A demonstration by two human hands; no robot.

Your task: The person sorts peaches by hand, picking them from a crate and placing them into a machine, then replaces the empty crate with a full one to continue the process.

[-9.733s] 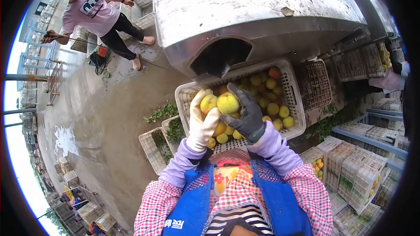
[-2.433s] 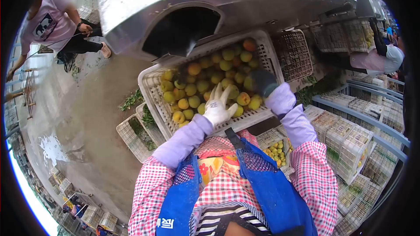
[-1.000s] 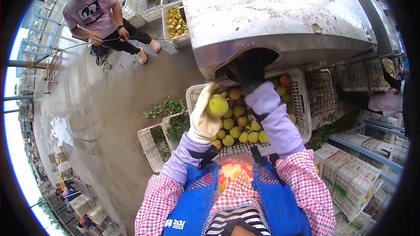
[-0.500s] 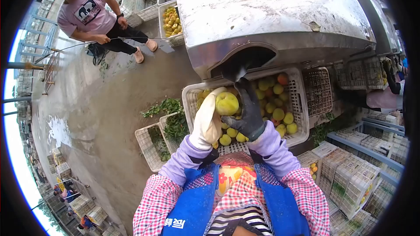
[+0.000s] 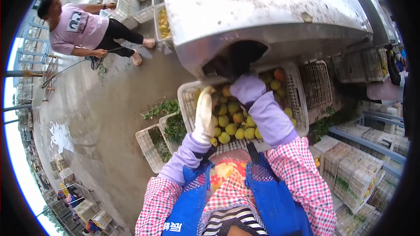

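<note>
My left hand, in a whitish glove, is open over the left side of a white plastic crate. Its fingers are stretched out together, and no fruit shows in it. Yellow-green peaches, a few blushed orange, fill much of the crate. My right hand, in a black glove, reaches into the dark opening of a metal machine. The shadow hides its fingers and anything they may hold. The purple sleeve of that arm covers part of the peaches.
A person holding a thin hose stands on the wet floor at upper left. Crates with leaves stand left of the peach crate. A brown crate adjoins it on the right. Stacked crates and blue rails are at lower right.
The large peach held up in my left hand is gone from it. My right hand has moved from beside that peach up into the machine's opening. The person at upper left has turned and extended an arm.
</note>
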